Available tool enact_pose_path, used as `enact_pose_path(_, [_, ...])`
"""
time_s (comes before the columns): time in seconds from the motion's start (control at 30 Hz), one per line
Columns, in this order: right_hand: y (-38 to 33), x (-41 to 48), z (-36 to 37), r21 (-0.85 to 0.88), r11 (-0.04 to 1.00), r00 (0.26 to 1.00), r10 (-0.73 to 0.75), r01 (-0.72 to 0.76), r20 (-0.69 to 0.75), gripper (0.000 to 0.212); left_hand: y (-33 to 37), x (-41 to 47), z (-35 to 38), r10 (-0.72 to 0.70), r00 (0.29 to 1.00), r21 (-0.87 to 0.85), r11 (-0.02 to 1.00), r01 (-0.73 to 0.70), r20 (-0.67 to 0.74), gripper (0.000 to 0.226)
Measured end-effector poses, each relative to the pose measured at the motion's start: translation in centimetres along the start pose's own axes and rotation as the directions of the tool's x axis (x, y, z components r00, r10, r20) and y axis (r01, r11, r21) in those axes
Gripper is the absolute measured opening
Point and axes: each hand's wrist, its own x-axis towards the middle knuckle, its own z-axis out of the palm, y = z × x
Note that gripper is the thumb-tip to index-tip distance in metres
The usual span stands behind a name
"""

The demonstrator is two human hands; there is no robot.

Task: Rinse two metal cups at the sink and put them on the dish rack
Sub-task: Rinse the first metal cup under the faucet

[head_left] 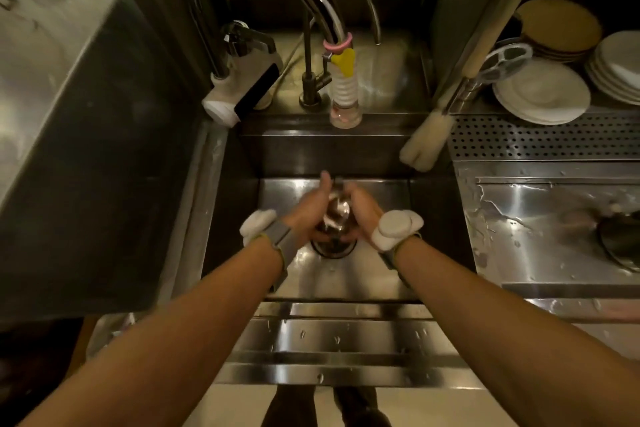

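Closest in, the sink's ridged steel front edge (341, 340) is beaded with water drops, and both bare forearms reach over it into the basin. Each wrist wears a grey strap with white padded pieces, the left wristband (273, 236) and the right wristband (396, 229).

Just beyond them the two hands meet around one metal cup (337, 213), held low in the sink (349, 277) directly above the round drain (334, 248). The left hand (304, 217) wraps the cup's left side, its fingers curled under and its thumb pointing away from the person. The right hand (362, 210) grips the right side with its fingers curled round the wall. The cup is shiny and partly hidden between the palms; which way its mouth points cannot be told.

To the right of the basin lies a wet steel counter (540, 215), with a dark round thing (620, 243) at its far right edge, too blurred to name. Behind it, a perforated dish rack (540, 137) carries stacks of white plates (542, 92).

A cream-bristled bottle brush (424, 142) leans at the sink's back right corner. At the back centre a faucet (345, 90) with a white ribbed hose, a yellow piece and a pink ring hangs over the basin. To its left stands a white and black fixture (242, 90).
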Motion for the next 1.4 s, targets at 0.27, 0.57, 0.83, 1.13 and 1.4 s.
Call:
enact_pose_path(0.27, [1.3, 0.9, 0.0, 0.009, 1.0, 0.997, -0.01, 0.011, -0.075, 0.037, -2.5, 1.1, 0.0, -0.042, 0.998, -0.065, 0.997, 0.039, -0.048, 0.074])
enact_pose_path(0.57, [1.2, 1.9, 0.0, 0.001, 1.0, 0.999, -0.009, 0.009, -0.044, 0.04, -1.1, 1.9, -0.4, 0.034, 0.996, -0.043, 0.998, -0.038, -0.079, 0.056])
enact_pose_path(0.83, [-2.0, -2.0, -0.2, -0.152, 0.988, 0.997, -0.011, -0.001, -0.081, 0.031, 1.6, -1.1, -0.2, 0.023, 0.999, 0.101, 0.995, -0.019, -0.034, 0.064])
enact_pose_path(1.13, [-6.2, -9.6, -7.9, -0.299, 0.946, 0.985, -0.156, 0.127, -0.073, 0.042, 6.4, -7.3, 7.7, 0.23, 0.973, 0.229, 0.947, -0.225, 0.005, 0.059])
enact_pose_path(1.4, [-7.5, -13.5, -20.6, -0.321, 0.904, 0.939, -0.328, 0.281, -0.104, 0.033, 8.8, -10.8, 20.6, 0.275, 0.96, 0.077, 0.959, -0.271, -0.046, 0.054])
